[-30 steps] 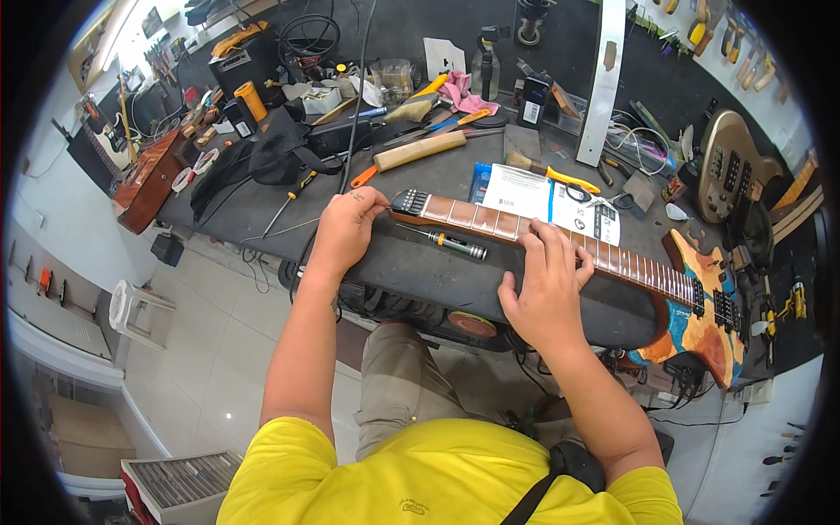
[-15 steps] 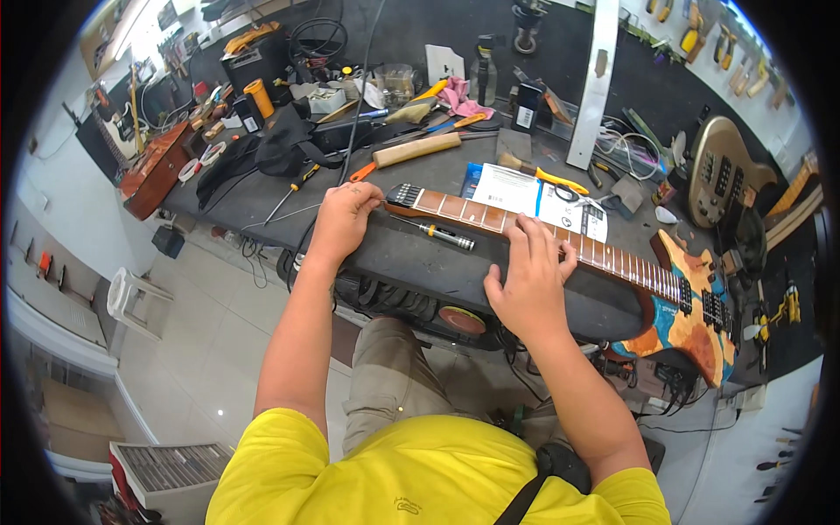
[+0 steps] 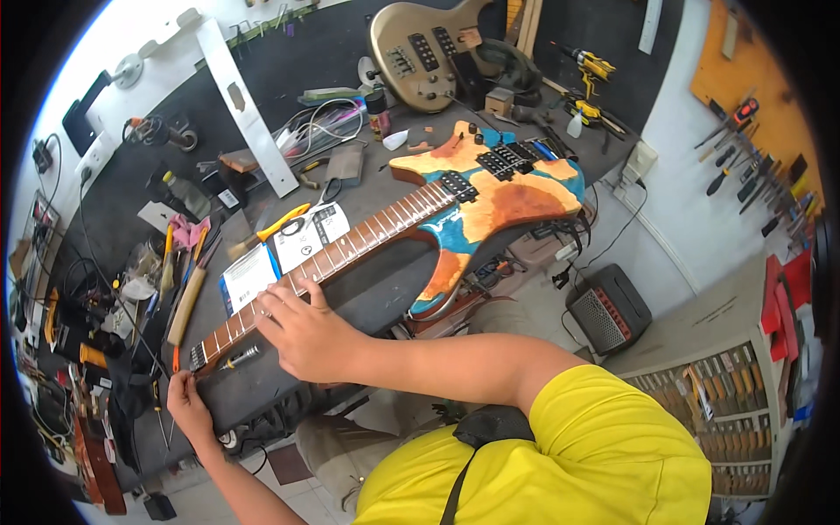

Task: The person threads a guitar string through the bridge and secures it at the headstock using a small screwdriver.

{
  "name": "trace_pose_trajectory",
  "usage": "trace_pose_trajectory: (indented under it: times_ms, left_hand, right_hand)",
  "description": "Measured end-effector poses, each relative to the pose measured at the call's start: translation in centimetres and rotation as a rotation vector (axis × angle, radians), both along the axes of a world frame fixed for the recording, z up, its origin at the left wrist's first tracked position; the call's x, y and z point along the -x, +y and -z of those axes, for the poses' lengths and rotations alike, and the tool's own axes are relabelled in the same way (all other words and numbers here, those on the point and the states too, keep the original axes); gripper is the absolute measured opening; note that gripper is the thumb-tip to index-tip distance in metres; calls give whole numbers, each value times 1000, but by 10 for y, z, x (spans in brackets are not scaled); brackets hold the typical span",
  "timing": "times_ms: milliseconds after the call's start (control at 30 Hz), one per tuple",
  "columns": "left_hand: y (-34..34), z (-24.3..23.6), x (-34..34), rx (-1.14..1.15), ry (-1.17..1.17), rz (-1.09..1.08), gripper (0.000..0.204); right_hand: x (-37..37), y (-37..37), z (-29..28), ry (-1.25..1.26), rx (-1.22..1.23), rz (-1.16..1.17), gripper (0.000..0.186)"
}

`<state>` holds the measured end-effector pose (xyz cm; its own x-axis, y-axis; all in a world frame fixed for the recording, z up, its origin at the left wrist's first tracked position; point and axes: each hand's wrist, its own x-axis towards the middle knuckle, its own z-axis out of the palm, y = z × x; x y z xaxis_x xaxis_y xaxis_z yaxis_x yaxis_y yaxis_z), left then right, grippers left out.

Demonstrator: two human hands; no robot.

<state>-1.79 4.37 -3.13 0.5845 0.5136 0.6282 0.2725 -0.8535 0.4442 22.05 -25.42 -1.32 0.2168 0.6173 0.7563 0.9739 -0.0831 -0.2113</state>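
Observation:
An electric guitar (image 3: 529,201) with a blue-and-wood-patterned body lies across the bench, its neck (image 3: 372,236) running down to the left. At the neck's far end, my left hand (image 3: 187,404) is closed in a pinch beside the small black headpiece (image 3: 198,355); what it holds is too fine to make out. My right hand (image 3: 306,337) rests over the fretboard, open, with fingers spread and nothing gripped. A silver screwdriver handle (image 3: 242,357) lies on the bench between the hands, close to the neck.
Printed sheets (image 3: 252,278) and yellow-handled scissors (image 3: 284,224) lie behind the neck. A wooden-handled tool (image 3: 185,308) and crowded clutter fill the bench's left. A bronze guitar body (image 3: 418,54) leans at the back; a yellow drill (image 3: 593,66) is nearby. An amplifier (image 3: 612,306) stands at right.
The view has swung right, showing the whole guitar body, the amplifier and the tool racks. My left hand stays pinched at the neck's end, and my right hand remains on the fretboard.

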Motion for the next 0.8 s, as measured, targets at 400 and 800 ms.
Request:
trace_pose_trajectory:
  times_ms: [400,800]
  left_hand:
    - [10,4,3,-2,-33,-26,6]
    - [6,5,-1,13,-24,-21,4]
  right_hand:
    - [0,7,3,-7,-10,0,58]
    - [-1,-38,-12,96,-90,-280,38]
